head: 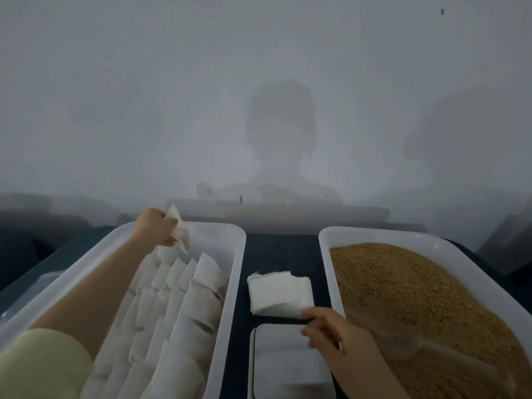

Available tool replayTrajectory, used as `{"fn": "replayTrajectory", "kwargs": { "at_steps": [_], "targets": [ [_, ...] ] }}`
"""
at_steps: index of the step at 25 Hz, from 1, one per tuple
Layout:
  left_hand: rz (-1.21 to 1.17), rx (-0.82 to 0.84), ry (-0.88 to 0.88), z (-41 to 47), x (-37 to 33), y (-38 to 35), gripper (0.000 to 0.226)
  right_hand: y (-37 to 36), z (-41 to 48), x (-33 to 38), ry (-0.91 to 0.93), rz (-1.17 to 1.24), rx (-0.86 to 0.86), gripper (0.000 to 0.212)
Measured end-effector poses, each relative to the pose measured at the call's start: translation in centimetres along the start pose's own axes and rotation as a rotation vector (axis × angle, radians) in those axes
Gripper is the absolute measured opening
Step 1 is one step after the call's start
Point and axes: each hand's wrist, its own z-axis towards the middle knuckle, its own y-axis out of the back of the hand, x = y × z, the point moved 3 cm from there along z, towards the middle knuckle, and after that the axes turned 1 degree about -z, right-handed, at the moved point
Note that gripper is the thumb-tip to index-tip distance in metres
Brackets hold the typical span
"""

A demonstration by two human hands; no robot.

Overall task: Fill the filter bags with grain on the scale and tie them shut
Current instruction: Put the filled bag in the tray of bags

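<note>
White bag (180,231) pinched in L hand (154,227) fingers over tray (239,254), R hand (336,335) curled by scale (288,355), grip unclear; risk: limp bag slips, grain (403,283) spills past scale.

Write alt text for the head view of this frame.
A person's left hand grips a white filter bag over the far end of a translucent plastic tray holding rows of white bags, while the right hand reaches to a stack of empty white bags beyond a white scale; a second tray holds brown grain.
</note>
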Motion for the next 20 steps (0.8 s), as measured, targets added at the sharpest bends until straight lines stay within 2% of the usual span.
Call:
{"fn": "replayTrajectory", "kwargs": {
  "at_steps": [6, 11, 13, 16, 18, 20],
  "targets": [
    [0.103, 0.204, 0.034, 3.2, 3.8, -3.4, 0.021, 0.0, 0.2, 0.3, 0.003, -0.024, 0.000, 0.029],
    [0.277, 0.256, 0.104, 3.2, 5.2, -3.3, 0.018, 0.1, 0.0, 0.3, 0.017, -0.033, -0.010, 0.030],
    [0.343, 0.231, 0.068, 2.5, 4.3, -3.1, 0.023, 0.0, 0.0, 0.4, 0.024, -0.033, -0.032, 0.028],
    [0.640, 0.034, -0.230, -0.5, 0.0, -3.4, 0.034, 0.1, -0.1, 0.5, 0.017, -0.005, -0.062, 0.029],
    [0.680, -0.067, -0.481, -4.8, -3.9, -4.8, 0.023, 0.3, -0.2, 0.5, 0.011, 0.020, -0.107, 0.029],
    [0.778, 0.032, -0.746, -9.9, -7.0, -8.0, 0.016, 0.6, -0.5, 0.6, 0.008, 0.046, -0.168, 0.026]
  ]
}}
